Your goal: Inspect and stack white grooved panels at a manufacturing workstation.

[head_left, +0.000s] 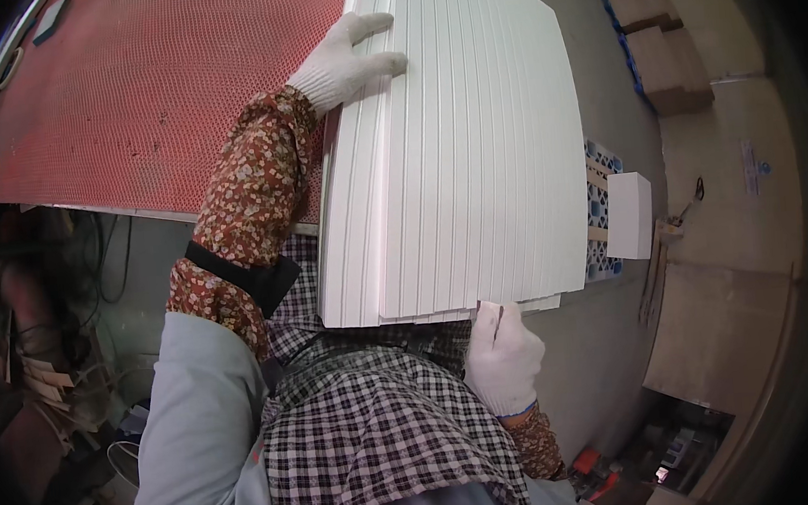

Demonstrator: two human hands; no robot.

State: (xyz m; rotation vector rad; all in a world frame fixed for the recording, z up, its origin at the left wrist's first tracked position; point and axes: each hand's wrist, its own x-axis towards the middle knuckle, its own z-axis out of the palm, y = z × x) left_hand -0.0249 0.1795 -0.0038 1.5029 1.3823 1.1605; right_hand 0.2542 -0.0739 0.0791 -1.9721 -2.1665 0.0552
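Note:
A stack of white grooved panels [481, 151] lies in front of me, its right part reaching out past the red table. My left hand [351, 62], in a white knit glove, rests on the left side of the panels with its fingers spread over the grooves. At the near edge, my right hand [504, 358], also gloved, is closed with the edge of a panel between thumb and fingers. The lower sheets stick out slightly under the top one there.
The panels lie partly on a table with a red textured mat [154, 92]. Right of it, a white block [630, 216] stands beside a blue patterned pallet [604, 260]. Cardboard boxes [664, 61] are stacked at the far right. Cables [101, 267] hang below the table at left.

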